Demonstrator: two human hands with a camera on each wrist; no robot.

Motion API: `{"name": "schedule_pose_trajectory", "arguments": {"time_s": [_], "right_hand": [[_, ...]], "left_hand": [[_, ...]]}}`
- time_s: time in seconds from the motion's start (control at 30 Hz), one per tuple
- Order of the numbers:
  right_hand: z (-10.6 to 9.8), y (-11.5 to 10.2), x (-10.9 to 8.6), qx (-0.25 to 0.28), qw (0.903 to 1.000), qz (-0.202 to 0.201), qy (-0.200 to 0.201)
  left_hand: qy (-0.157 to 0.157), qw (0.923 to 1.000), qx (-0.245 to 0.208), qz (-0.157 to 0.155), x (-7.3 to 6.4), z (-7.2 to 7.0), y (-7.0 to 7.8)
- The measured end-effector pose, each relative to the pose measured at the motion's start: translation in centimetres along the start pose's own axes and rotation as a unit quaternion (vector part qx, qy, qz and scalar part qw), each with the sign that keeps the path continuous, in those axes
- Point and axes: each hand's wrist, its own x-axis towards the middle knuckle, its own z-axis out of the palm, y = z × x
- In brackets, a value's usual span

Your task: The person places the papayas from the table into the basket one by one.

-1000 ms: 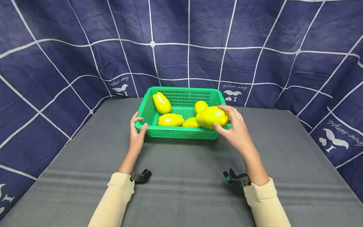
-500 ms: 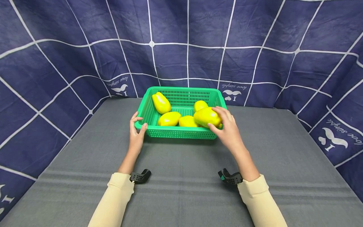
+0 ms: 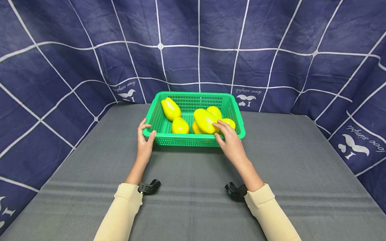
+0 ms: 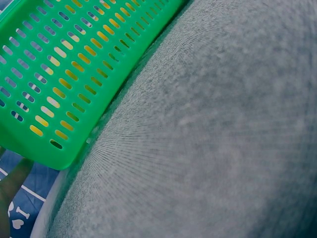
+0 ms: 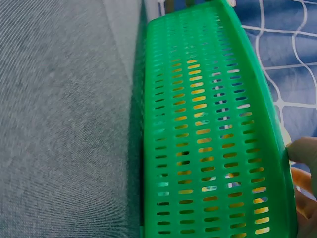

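In the head view, a green slotted plastic basket [image 3: 187,140] stands on the grey cloth. My left hand [image 3: 145,140] grips its near left corner, thumb and fingers at the rim. My right hand [image 3: 230,142] reaches over the near right rim, its thumb and fingers about the lower right end of a yellow papaya [image 3: 204,120]. That papaya lies slanted on top of other yellow fruit. Through the slots of the basket wall [image 5: 198,148], yellow shows in the right wrist view, with the right thumb [image 5: 303,148] at the rim. The left wrist view shows the basket corner [image 4: 59,156].
Another papaya [image 3: 171,108] leans at the basket's back left, and one [image 3: 180,126] sits in front of it. More yellow fruit [image 3: 229,123] fills the right side. A blue curtain [image 3: 193,40] with white lines hangs behind the grey cloth [image 3: 187,194].
My right hand has moved left with its papaya, which has turned and now lies among the fruit. The front left papaya has swung round. My left hand has stayed at the rim.
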Motion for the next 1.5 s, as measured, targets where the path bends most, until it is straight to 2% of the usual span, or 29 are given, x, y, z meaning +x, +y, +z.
{"name": "schedule_pose_trajectory", "arguments": {"time_s": [0.1,0.23,0.33,0.53,0.7,0.8,0.9,0.97,1.03,1.17,1.33,1.5], "right_hand": [[-0.1,0.0,0.0,0.036,0.9993,0.002,0.006],[-0.7,0.0,0.1,0.111,0.9934,0.018,0.023],[-1.4,0.2,0.2,0.136,0.9894,0.026,0.043],[-3.5,1.1,0.3,0.140,0.9843,0.032,0.102],[-6.1,2.5,-0.1,0.129,0.9746,0.065,0.171],[-7.5,3.5,-0.2,0.100,0.9733,0.086,0.188],[-9.2,4.3,-0.1,0.062,0.9755,0.095,0.189],[-10.4,4.7,0.0,0.026,0.9787,0.102,0.177],[-11.6,5.2,0.0,-0.009,0.9826,0.109,0.150],[-13.1,6.6,-0.1,-0.103,0.9861,0.110,0.069],[-13.3,8.2,-0.9,-0.184,0.9754,0.120,-0.014],[-12.9,9.2,-1.5,-0.217,0.9609,0.140,-0.101]], "left_hand": [[0.003,1.0000,0.007,0.006,0.2,-0.2,-0.9],[0.006,0.9999,0.010,0.012,0.2,-0.2,-1.1],[0.005,0.9999,0.010,0.012,0.1,-0.2,-1.0],[0.005,0.9999,0.008,0.013,0.1,-0.1,-1.1],[0.000,0.9999,0.007,0.012,-0.1,0.0,-1.1],[-0.001,0.9999,0.006,0.014,-0.1,0.1,-1.0],[0.002,0.9999,0.006,0.016,0.0,-0.1,-1.0],[0.000,0.9999,0.004,0.015,0.0,-0.2,-0.7],[-0.003,0.9999,-0.001,0.010,-0.1,-0.1,0.1],[-0.005,1.0000,-0.007,0.003,-0.3,0.0,1.4],[0.000,0.9999,0.000,0.013,0.0,-0.1,-0.4],[0.006,0.9998,0.010,0.019,0.1,-0.1,-1.0]]}}
